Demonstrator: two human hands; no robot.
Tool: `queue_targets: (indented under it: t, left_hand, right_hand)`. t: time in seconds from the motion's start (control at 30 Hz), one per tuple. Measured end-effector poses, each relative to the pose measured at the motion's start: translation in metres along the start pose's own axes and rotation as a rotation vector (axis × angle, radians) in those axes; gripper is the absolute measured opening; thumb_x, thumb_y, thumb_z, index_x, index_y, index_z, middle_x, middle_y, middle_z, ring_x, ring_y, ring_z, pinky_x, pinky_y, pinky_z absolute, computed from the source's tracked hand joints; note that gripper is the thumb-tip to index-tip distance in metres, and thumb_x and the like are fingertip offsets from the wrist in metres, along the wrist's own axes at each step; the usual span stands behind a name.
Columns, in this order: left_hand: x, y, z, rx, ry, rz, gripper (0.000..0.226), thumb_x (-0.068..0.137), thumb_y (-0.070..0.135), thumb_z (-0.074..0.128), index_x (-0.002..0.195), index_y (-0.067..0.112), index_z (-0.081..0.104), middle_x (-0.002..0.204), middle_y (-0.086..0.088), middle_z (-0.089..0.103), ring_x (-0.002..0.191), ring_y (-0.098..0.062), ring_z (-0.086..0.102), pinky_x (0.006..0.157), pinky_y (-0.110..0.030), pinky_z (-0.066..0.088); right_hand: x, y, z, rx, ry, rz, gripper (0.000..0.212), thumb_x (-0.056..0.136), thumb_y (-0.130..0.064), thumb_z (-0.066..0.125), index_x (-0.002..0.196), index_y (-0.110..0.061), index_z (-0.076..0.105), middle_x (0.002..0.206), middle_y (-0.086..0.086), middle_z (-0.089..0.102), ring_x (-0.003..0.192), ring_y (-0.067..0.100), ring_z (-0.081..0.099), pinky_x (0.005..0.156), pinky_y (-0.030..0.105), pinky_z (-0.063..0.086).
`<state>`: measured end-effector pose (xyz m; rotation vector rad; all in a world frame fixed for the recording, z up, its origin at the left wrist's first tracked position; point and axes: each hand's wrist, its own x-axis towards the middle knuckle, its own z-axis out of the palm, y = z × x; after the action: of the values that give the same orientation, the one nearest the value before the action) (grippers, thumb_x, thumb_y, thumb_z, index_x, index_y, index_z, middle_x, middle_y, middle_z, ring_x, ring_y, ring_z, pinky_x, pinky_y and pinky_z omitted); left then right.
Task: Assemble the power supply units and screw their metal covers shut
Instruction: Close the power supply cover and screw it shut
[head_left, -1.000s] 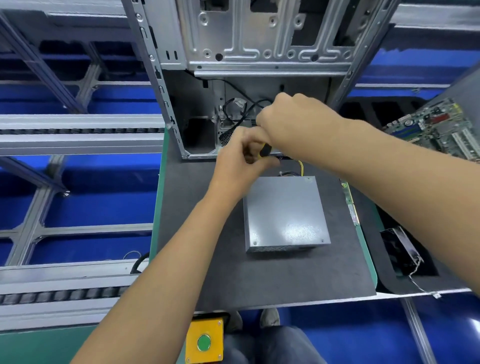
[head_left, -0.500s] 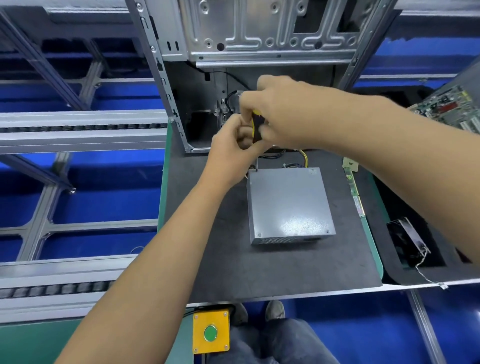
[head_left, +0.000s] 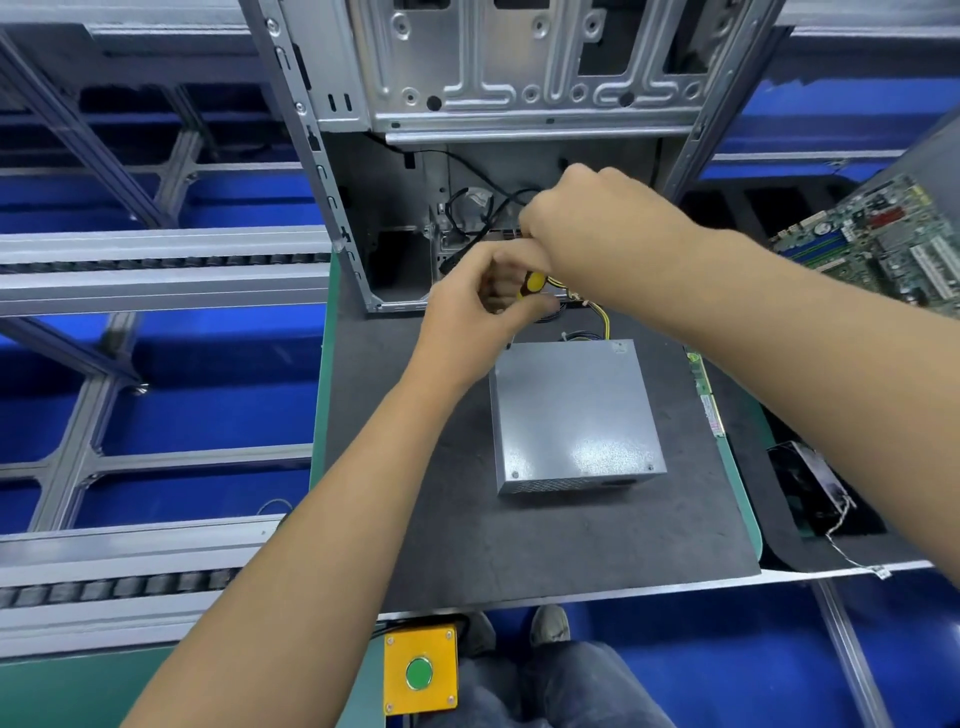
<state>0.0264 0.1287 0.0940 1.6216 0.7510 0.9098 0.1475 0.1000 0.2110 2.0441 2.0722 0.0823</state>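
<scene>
Power supply unit (head_left: 576, 415) lies flat on the bench (head_left: 519, 545), cover up, while left hand (head_left: 478, 317) and right hand (head_left: 587, 223) both grip the yellow-handled screwdriver (head_left: 531, 285), apparently steadying its tip over the rear-left corner screw.

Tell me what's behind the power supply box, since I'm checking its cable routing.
Behind the power supply box, yellow and black wires leave its far edge toward the open computer case. Both hands, gripping a yellow screwdriver, cover where they end.
</scene>
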Motion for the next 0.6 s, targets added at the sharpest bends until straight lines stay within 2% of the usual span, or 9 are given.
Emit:
queue_targets:
  t: [0.07, 0.13, 0.17, 0.23, 0.3, 0.37, 0.47, 0.53, 0.6]
  left_hand:
    - [0.001, -0.001, 0.004, 0.053, 0.056, -0.019, 0.03, 0.074, 0.008, 0.084, 0.095, 0.013, 0.063, 0.083, 0.002, 0.063, 0.077, -0.018, 0.06, 0.073, -0.034, 0.055]
    - [0.004, -0.003, 0.002, 0.088, 0.087, -0.024, 0.021, 0.082, 0.008, 0.076, 0.092, 0.021, 0.063, 0.082, 0.007, 0.064, 0.072, -0.007, 0.058, 0.068, -0.024, 0.049]
    - [0.004, -0.005, 0.0, 0.088, 0.074, -0.024, 0.017, 0.087, 0.008, 0.071, 0.096, 0.021, 0.065, 0.083, 0.009, 0.065, 0.072, -0.002, 0.057, 0.069, -0.02, 0.047]
    - [0.002, -0.006, -0.004, 0.101, 0.013, -0.025, 0.018, 0.092, 0.011, 0.066, 0.107, 0.02, 0.069, 0.085, 0.006, 0.067, 0.072, -0.001, 0.055, 0.07, -0.015, 0.044]
    - [0.0, -0.005, -0.002, 0.097, -0.045, -0.018, 0.025, 0.086, 0.013, 0.074, 0.101, 0.032, 0.067, 0.08, 0.011, 0.062, 0.071, -0.006, 0.053, 0.068, -0.019, 0.046]
    - [0.001, -0.002, 0.003, 0.101, -0.008, -0.031, 0.037, 0.074, 0.012, 0.084, 0.093, 0.034, 0.061, 0.079, 0.013, 0.058, 0.071, -0.012, 0.057, 0.068, -0.028, 0.053]
    - [0.004, -0.005, 0.002, 0.133, 0.076, -0.075, 0.035, 0.077, 0.016, 0.081, 0.092, 0.028, 0.052, 0.075, 0.009, 0.06, 0.064, -0.014, 0.057, 0.06, -0.029, 0.051]
    - [0.001, -0.008, -0.003, 0.063, 0.016, -0.09, 0.024, 0.085, 0.017, 0.073, 0.099, 0.02, 0.055, 0.084, -0.005, 0.066, 0.076, -0.027, 0.061, 0.07, -0.041, 0.054]
    - [-0.003, -0.006, -0.007, 0.056, -0.07, -0.051, 0.015, 0.087, 0.02, 0.065, 0.099, 0.029, 0.061, 0.09, -0.014, 0.064, 0.084, -0.036, 0.059, 0.075, -0.047, 0.05]
  right_hand:
    - [-0.002, 0.0, 0.002, 0.096, -0.072, 0.041, 0.018, 0.101, -0.032, 0.048, 0.104, -0.014, 0.051, 0.078, 0.005, 0.034, 0.076, 0.03, 0.042, 0.064, 0.038, 0.035]
    - [-0.003, 0.002, 0.004, 0.233, -0.161, -0.045, 0.029, 0.097, -0.037, 0.054, 0.121, -0.021, 0.048, 0.104, 0.007, 0.045, 0.092, 0.035, 0.05, 0.075, 0.043, 0.044]
    - [-0.004, 0.004, 0.005, 0.25, -0.152, -0.091, 0.027, 0.097, -0.031, 0.055, 0.122, -0.023, 0.05, 0.115, 0.007, 0.044, 0.098, 0.036, 0.052, 0.081, 0.046, 0.047]
    - [-0.003, 0.007, 0.005, 0.232, -0.074, -0.08, 0.019, 0.099, -0.023, 0.051, 0.116, -0.022, 0.056, 0.109, 0.007, 0.045, 0.099, 0.035, 0.053, 0.08, 0.046, 0.05]
    - [-0.002, 0.006, 0.005, 0.137, -0.014, -0.017, 0.017, 0.102, -0.026, 0.047, 0.111, -0.016, 0.057, 0.085, 0.006, 0.038, 0.084, 0.032, 0.046, 0.064, 0.038, 0.042]
    - [-0.002, 0.0, 0.003, 0.02, 0.023, 0.011, 0.014, 0.102, -0.026, 0.049, 0.101, -0.012, 0.052, 0.073, 0.003, 0.028, 0.074, 0.028, 0.039, 0.06, 0.036, 0.033]
    - [-0.001, -0.002, 0.001, 0.247, -0.063, -0.075, 0.019, 0.097, -0.03, 0.058, 0.111, -0.02, 0.052, 0.092, 0.001, 0.039, 0.088, 0.029, 0.048, 0.072, 0.04, 0.04]
    - [0.0, -0.002, -0.003, 0.333, -0.121, -0.139, 0.025, 0.094, -0.026, 0.061, 0.119, -0.027, 0.056, 0.106, -0.001, 0.041, 0.1, 0.028, 0.05, 0.084, 0.044, 0.048]
    - [0.002, -0.002, -0.002, 0.245, -0.082, -0.106, 0.016, 0.095, -0.026, 0.06, 0.111, -0.022, 0.058, 0.099, 0.002, 0.046, 0.094, 0.03, 0.05, 0.078, 0.045, 0.051]
